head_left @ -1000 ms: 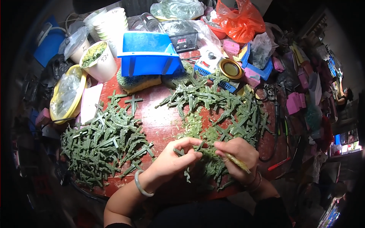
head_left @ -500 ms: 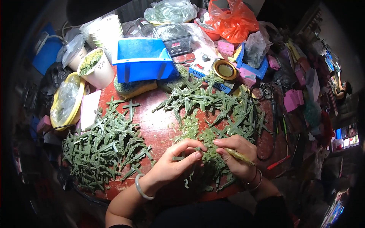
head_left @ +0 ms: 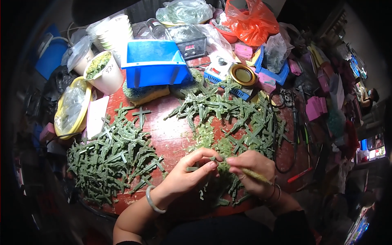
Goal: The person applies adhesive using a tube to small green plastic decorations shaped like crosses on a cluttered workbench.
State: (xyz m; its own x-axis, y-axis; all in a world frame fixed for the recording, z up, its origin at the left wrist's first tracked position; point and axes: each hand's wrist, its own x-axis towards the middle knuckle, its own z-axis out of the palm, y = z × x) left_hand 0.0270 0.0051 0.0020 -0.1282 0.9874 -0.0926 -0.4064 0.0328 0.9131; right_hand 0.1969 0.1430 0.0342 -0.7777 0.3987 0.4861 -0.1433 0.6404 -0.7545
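Observation:
My left hand (head_left: pixel 181 175), a pale bangle on its wrist, pinches a green wax-like cross (head_left: pixel 192 168). One arm of the cross juts out past the fingers; most of it is hidden. In my right hand (head_left: pixel 261 165) is a slim tool with a yellowish wrapped handle (head_left: pixel 257 176). Its tip, too small to make out, meets the cross near my left fingertips. Pale green shavings (head_left: pixel 204 136) lie just beyond both hands. Green crosses with raised figures form a heap on the left (head_left: pixel 112 163) and another at the far right (head_left: pixel 222 107).
Behind the heaps stands a blue bin (head_left: pixel 153 75) on a sponge (head_left: pixel 149 96), beside a white cup of green bits (head_left: pixel 105 77). A small electric device (head_left: pixel 218 70) bears a round brass-coloured dish (head_left: pixel 243 75). Cables and a red-handled tool (head_left: pixel 299 175) lie at right on the red table (head_left: pixel 163 132).
My right hand has turned over slightly, its fingers more curled, and the tool has shifted a little left towards the cross. My left hand has stayed nearly still.

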